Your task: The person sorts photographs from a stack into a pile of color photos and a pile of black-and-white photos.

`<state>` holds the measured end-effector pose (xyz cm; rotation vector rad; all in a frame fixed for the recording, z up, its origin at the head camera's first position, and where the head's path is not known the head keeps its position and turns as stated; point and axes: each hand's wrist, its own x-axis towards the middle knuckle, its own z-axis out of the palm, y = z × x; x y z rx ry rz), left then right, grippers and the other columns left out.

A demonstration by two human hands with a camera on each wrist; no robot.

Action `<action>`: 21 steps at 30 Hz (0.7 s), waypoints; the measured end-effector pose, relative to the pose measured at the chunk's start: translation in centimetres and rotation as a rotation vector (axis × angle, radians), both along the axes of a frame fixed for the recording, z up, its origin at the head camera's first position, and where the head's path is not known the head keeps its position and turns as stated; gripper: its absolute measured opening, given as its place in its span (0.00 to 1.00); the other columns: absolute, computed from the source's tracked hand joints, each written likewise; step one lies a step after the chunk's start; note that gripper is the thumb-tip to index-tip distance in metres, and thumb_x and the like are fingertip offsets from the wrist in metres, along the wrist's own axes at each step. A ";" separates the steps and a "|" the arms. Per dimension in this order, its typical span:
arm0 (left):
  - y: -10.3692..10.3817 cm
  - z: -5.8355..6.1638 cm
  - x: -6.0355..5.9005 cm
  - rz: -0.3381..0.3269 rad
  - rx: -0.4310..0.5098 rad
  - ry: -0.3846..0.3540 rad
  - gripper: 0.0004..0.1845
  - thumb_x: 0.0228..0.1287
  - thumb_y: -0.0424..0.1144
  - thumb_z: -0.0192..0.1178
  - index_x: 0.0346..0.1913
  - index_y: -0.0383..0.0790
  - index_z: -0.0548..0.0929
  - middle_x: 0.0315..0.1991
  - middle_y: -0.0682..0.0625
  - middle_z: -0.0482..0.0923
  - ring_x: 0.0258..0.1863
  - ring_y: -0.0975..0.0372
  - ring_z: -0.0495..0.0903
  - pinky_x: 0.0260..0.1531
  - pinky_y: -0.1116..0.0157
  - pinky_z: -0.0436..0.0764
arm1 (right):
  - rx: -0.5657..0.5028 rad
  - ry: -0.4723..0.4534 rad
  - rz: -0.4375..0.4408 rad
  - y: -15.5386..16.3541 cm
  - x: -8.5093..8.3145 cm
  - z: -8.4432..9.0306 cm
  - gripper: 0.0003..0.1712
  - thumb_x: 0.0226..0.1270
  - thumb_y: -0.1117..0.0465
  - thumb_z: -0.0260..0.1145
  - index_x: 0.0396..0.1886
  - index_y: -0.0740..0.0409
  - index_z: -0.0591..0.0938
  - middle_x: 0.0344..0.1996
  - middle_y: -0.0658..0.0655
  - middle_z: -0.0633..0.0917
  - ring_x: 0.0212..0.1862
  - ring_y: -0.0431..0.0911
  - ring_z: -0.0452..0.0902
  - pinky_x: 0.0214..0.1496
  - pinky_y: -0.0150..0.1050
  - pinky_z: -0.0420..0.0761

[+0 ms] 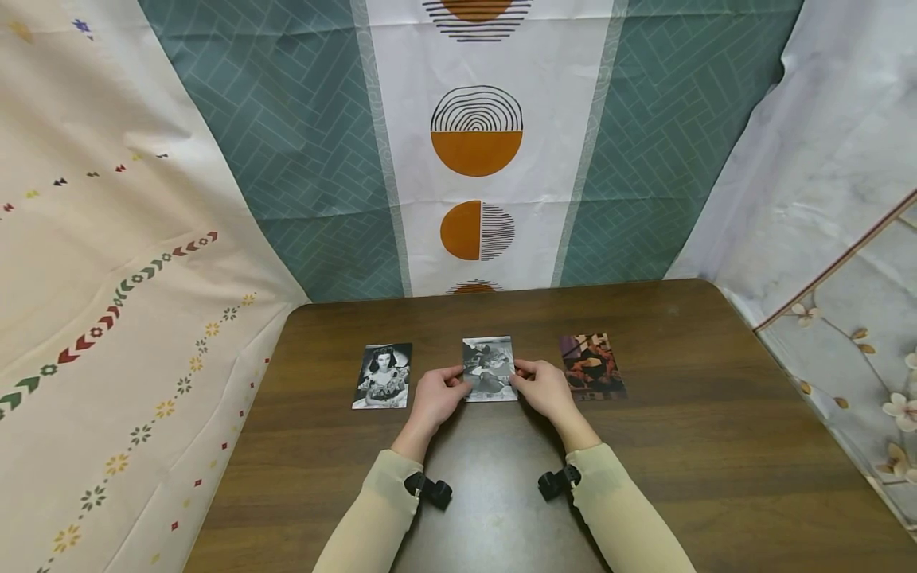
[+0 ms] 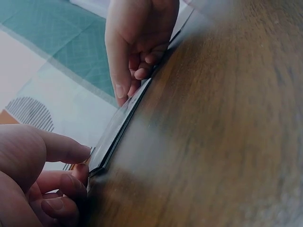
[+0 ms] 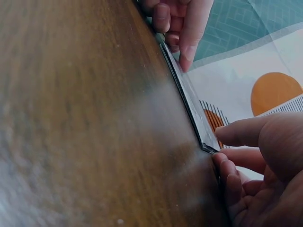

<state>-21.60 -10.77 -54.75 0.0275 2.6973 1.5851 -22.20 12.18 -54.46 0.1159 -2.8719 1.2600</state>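
A thin stack of black-and-white photos (image 1: 489, 362) lies in the middle of a dark wooden table (image 1: 702, 430). My left hand (image 1: 438, 394) pinches its left edge with thumb and curled fingers, and my right hand (image 1: 540, 386) pinches its right edge the same way. In the left wrist view the stack (image 2: 123, 125) shows edge-on and flat on the wood, between my left hand (image 2: 71, 165) at its near corner and my right hand (image 2: 137, 56) at the far end. The right wrist view mirrors this: stack (image 3: 189, 99), right hand (image 3: 236, 146), left hand (image 3: 180, 28).
A black-and-white portrait photo (image 1: 383, 376) lies to the left of the stack, and a dark colour photo (image 1: 592, 366) to its right. Patterned cloth hangs behind the table (image 1: 476, 159) and along both sides. The table's near half is bare wood.
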 end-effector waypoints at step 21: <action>0.4 0.3 0.2 0.061 0.038 0.023 0.25 0.53 0.29 0.71 0.58 0.33 0.90 0.34 0.50 0.84 0.36 0.60 0.78 0.42 0.60 0.77 | -0.171 -0.037 0.016 0.7 0.0 0.3 0.25 0.74 0.59 0.70 0.69 0.59 0.85 0.46 0.55 0.89 0.52 0.54 0.84 0.53 0.51 0.80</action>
